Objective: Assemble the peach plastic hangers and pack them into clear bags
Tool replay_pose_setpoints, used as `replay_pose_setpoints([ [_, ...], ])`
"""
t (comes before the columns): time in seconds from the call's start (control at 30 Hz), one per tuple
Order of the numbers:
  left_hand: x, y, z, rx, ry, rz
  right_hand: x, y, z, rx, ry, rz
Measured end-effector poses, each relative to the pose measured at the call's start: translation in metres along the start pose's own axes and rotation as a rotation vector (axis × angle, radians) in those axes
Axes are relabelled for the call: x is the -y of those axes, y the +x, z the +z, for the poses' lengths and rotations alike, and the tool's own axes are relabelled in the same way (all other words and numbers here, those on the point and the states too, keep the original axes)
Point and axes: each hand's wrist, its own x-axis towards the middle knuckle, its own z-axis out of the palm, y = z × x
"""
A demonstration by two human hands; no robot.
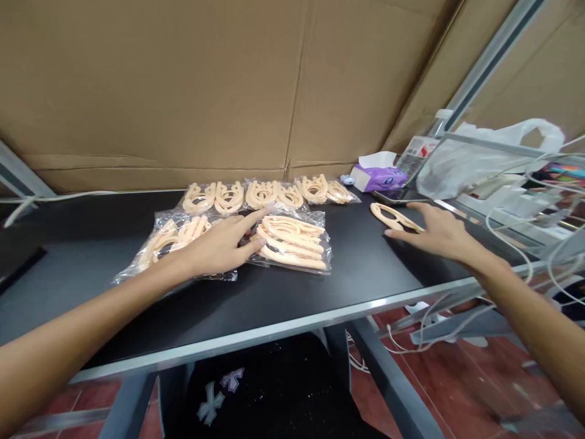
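My left hand (219, 247) lies flat, fingers spread, on a clear bag of peach plastic pieces (292, 242). My right hand (439, 235) is open, holding nothing, its fingertips touching one loose piece (393, 217) on the black table (356, 268).

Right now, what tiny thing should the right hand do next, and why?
Probably close its fingers on the loose peach piece. The right hand lies open, touching it, while the left hand rests flat on the bagged pieces.

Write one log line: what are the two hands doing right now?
left hand: flat on clear plastic bags of peach curved pieces | right hand: touching loose peach curved piece | surface: black table
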Motion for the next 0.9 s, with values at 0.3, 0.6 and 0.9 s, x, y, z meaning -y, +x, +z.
replay_pose_setpoints([
  [0.3, 0.000, -0.002, -0.001, 0.000, 0.005, 0.008, 0.004, -0.019, 0.000, 0.083, 0.450, 0.033],
  [0.6, -0.001, -0.001, 0.000, 0.001, 0.006, 0.016, 0.050, -0.051, -0.005, 0.305, 0.871, -0.257],
  [0.9, 0.002, -0.002, -0.001, -0.062, 0.060, -0.083, 0.128, -0.030, 0.021, 0.336, 0.952, -0.444],
])
